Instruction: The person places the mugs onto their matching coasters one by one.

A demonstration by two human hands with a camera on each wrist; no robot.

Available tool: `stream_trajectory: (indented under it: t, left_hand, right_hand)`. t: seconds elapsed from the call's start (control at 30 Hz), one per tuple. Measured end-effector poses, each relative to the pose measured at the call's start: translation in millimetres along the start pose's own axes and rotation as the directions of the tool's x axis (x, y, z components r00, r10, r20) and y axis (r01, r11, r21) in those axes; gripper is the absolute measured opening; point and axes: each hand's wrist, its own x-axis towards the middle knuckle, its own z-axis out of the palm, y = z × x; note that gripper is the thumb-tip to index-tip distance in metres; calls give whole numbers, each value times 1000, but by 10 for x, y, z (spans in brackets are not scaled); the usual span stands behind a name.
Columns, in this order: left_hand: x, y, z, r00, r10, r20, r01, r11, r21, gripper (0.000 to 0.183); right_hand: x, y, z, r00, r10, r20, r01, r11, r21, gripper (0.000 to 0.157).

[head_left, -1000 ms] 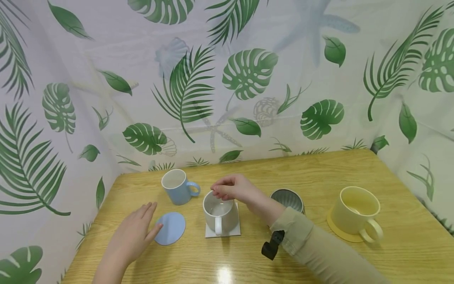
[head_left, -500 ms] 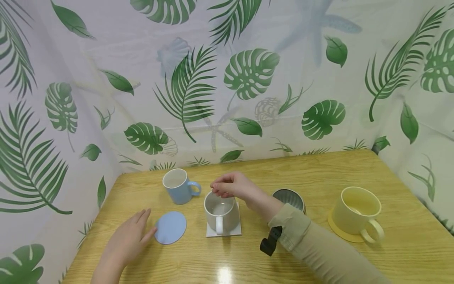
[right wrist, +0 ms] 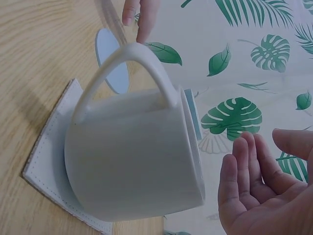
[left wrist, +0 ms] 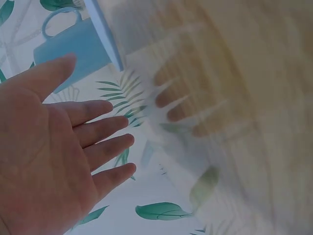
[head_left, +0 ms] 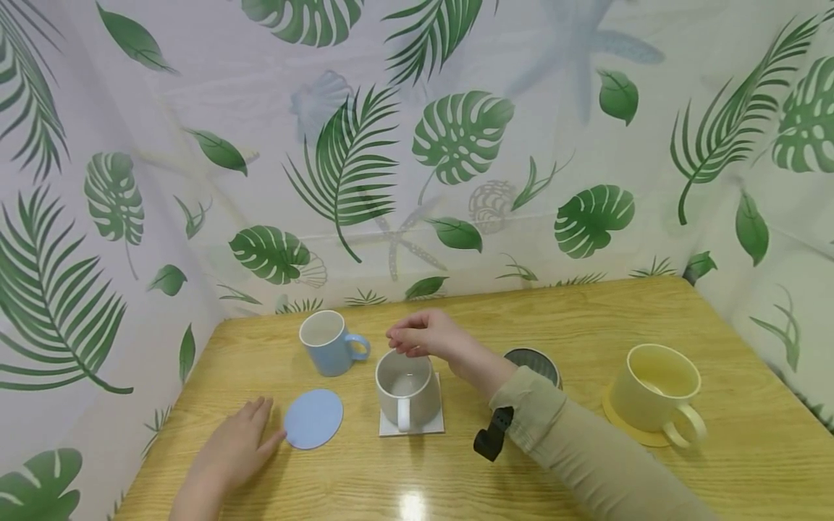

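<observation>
A white mug (head_left: 420, 401) stands upright on a square white coaster (head_left: 433, 428), its handle toward me. Just above the mug's far rim hovers my right hand (head_left: 433, 335), fingers loosely curved and holding nothing; in the right wrist view its fingertips are apart from the mug. My left hand (head_left: 229, 450) is low over the table at the left, fingers straight, palm bare in the left wrist view. Its thumb tip lies right by the edge of a round blue coaster (head_left: 314, 418). Behind that coaster a blue mug (head_left: 329, 353) stands directly on the wood, handle pointing right.
At the right, a yellow mug (head_left: 651, 394) sits on a round yellow coaster (head_left: 627, 430). A dark ribbed cup (head_left: 533, 359) is partly hidden behind the right forearm. A black mount (head_left: 490, 438) hangs from the right wrist. Leaf-print cloth (head_left: 365, 166) walls the table's back and sides.
My left hand has drawn back toward me and slightly left, its thumb moving off the blue coaster. The right hand has risen a little from the white mug's rim. Mugs and coasters stay put.
</observation>
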Motion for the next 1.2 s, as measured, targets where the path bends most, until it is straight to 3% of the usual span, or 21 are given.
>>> stream_trajectory:
  t: [0.5, 1.2]
  left_hand:
    - [58, 56, 91, 999, 3, 33, -2, 1000, -26, 72]
    - [80, 159, 167, 996, 19, 92, -22, 999, 36, 74]
  right_hand:
    - [60, -18, -19, 1000, 12, 4, -12, 1000, -5, 30]
    - [113, -13, -15, 1000, 20, 6, -20, 1000, -12, 31]
